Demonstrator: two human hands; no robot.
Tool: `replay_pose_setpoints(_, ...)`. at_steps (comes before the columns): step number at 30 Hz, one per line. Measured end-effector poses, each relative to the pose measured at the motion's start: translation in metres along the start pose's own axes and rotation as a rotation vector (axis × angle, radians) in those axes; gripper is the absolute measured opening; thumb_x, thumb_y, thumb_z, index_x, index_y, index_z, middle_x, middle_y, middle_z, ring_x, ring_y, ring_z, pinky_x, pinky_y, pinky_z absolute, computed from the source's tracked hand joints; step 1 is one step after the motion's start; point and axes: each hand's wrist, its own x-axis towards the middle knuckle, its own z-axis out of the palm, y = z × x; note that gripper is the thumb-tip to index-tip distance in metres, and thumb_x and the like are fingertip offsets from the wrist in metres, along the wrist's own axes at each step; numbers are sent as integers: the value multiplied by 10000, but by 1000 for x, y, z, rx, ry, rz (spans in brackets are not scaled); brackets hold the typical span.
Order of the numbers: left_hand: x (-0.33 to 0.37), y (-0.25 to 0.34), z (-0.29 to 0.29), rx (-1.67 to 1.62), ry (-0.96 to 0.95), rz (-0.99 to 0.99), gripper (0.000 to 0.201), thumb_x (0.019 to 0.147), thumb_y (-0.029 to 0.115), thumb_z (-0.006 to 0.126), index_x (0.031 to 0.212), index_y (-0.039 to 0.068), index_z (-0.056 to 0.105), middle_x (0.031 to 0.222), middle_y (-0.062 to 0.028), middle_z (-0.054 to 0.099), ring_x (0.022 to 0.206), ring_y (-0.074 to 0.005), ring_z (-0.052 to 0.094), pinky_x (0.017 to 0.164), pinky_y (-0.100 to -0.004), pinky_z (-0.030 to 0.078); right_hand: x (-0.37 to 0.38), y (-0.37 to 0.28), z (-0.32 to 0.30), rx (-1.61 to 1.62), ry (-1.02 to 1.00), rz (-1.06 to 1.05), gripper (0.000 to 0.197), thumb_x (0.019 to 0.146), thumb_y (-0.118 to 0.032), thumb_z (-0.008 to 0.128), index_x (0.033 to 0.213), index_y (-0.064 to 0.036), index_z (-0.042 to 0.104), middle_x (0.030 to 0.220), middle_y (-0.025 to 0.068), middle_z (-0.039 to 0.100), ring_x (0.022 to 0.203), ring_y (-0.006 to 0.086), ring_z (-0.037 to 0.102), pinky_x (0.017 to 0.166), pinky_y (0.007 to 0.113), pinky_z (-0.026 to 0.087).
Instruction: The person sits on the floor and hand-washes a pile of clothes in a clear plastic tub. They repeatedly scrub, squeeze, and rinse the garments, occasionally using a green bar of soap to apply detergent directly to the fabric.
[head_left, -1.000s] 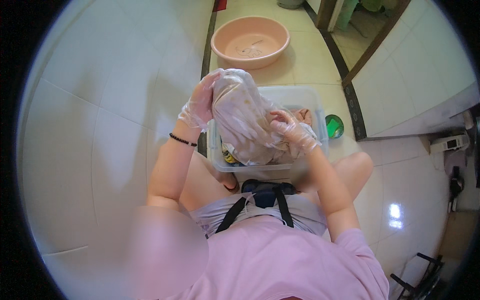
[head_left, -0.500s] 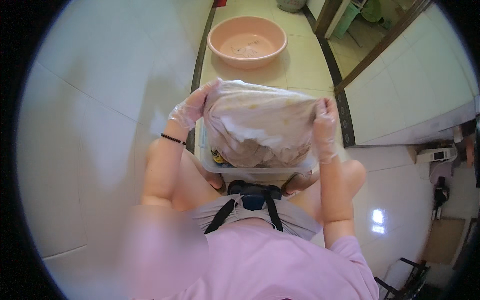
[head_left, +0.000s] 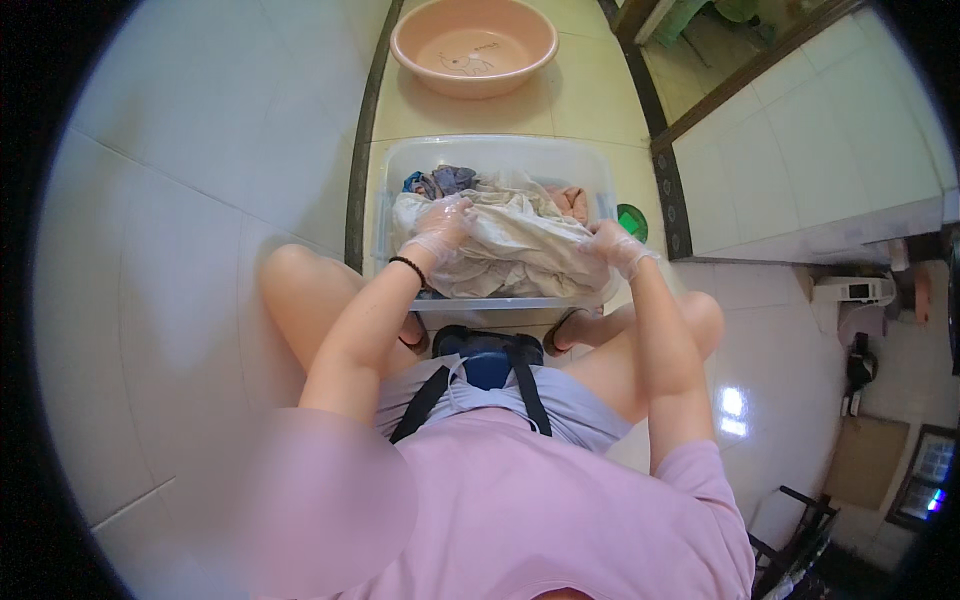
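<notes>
A creased off-white cloth (head_left: 520,238) lies bunched across a clear plastic tub (head_left: 590,160) in front of my legs. My left hand (head_left: 442,226), in a thin see-through glove with a dark bead bracelet at the wrist, is closed on the cloth's left part. At the tub's right side my right hand (head_left: 618,247), gloved likewise, pinches the cloth's right end. Behind the cloth, a blue-grey patterned garment (head_left: 450,180) sits at the far left of the tub and a peach cloth (head_left: 570,203) at the far right. Whatever lies under the cloth is mostly hidden.
A peach round basin (head_left: 475,60) stands on the tiled floor beyond the tub. Close to the tub's right wall is a round green thing (head_left: 632,222). A tiled wall runs along the left; a dark-framed doorway (head_left: 765,85) is at the far right.
Both hands have come down and nearer each other with the cloth, which was held spread above the tub and now rests in it. The other clothes in the tub have come into sight.
</notes>
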Motion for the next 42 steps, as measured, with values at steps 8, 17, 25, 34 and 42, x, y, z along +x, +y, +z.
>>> replay_pose_setpoints(8,14,36,-23,110,-280,186,724,684,339,708,1299,98,413,1299,-159,432,1212,-298,395,1006,-344,329,-51,-40,-11,867,-53,-481,237,810,-150,633,1009,-46,556,877,-26,548,839,67,493,784,204,396)
replay_pose_setpoints(17,21,74,-15,-412,-464,427,421,812,379,611,1120,95,573,934,-121,622,898,-205,561,829,-321,418,-63,-39,-15,1035,-91,-518,116,871,-145,565,952,-63,586,907,-31,555,872,70,486,810,213,394)
replay_pose_setpoints(25,14,67,-56,-482,64,397,184,794,230,639,834,51,658,720,-78,629,634,-183,560,600,-298,453,-51,-22,-33,-25,695,-302,186,847,-239,506,943,-105,594,776,198,608,739,373,580,634,412,472)
replay_pose_setpoints(34,6,-2,-46,425,210,611,109,737,182,635,674,111,581,685,-105,599,686,-296,569,607,-373,459,-32,-14,27,-358,301,-288,258,829,-342,520,897,-112,616,764,148,619,763,338,597,701,438,463)
replay_pose_setpoints(42,17,16,-63,143,77,516,257,760,318,623,705,68,608,707,-130,601,673,-312,577,615,-415,450,-7,-12,-5,300,561,-200,282,884,-310,468,870,-58,595,777,193,606,702,361,545,647,397,441)
